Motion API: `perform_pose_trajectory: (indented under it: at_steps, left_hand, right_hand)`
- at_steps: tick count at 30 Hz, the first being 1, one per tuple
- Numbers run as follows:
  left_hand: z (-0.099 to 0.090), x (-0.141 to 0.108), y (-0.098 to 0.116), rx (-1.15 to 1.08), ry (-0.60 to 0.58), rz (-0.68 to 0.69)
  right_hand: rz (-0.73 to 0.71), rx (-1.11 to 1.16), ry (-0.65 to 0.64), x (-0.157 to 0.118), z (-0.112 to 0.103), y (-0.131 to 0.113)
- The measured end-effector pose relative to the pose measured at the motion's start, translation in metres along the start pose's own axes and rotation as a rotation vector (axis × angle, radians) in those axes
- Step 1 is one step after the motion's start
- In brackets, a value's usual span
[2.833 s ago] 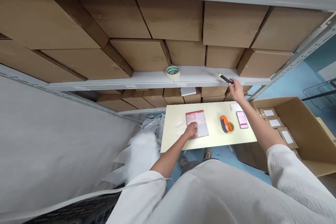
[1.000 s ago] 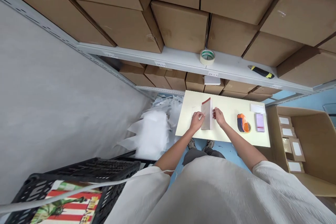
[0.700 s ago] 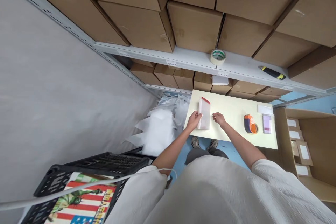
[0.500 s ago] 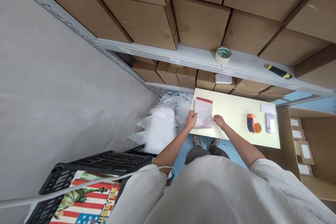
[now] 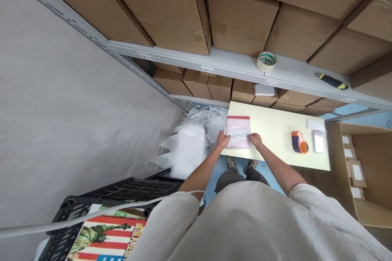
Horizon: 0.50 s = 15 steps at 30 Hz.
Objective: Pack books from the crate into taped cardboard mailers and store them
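Observation:
A flat, pinkish, see-through plastic bag (image 5: pixel 238 130) with a red strip along its far edge lies at the left end of the cream tabletop (image 5: pixel 269 147). My left hand (image 5: pixel 223 139) is closed on its left edge, the thumb on top. At the opposite side, my right hand (image 5: pixel 255 139) pinches the right edge. A whitish layer shows through the plastic, but I cannot make out what it is. Farther right on the same table sits an orange and dark-blue tape dispenser (image 5: pixel 299 142).
Loose white packing sheets (image 5: pixel 188 147) pile up left of the table. A black crate (image 5: pixel 101 195) holds a colourful book (image 5: pixel 107 236). On the shelf (image 5: pixel 232 58) ahead are a tape roll (image 5: pixel 266 62), a utility knife (image 5: pixel 332 81) and cardboard boxes. An open carton (image 5: pixel 372 171) stands at right.
My right hand has moved left and taken hold of the bag's right edge. The bag now lies straighter and slightly lower. The camera view has shifted a little.

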<state>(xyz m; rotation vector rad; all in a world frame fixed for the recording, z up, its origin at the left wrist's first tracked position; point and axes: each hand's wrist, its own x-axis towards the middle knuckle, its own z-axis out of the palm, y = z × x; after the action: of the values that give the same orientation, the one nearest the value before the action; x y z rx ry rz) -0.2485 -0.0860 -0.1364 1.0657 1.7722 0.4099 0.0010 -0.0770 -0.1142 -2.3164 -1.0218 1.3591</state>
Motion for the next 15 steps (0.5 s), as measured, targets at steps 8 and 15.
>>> perform_pose_trajectory:
  at_steps: [8,15]
  left_hand:
    - [0.001,0.001,-0.001,-0.046,0.019,-0.074]
    - [0.006,0.028,0.021,-0.207,0.001,0.034]
  right_hand:
    - [-0.036,0.065,-0.082,0.0,0.001,-0.007]
    - [-0.054,0.163,0.006,0.019,-0.001,-0.026]
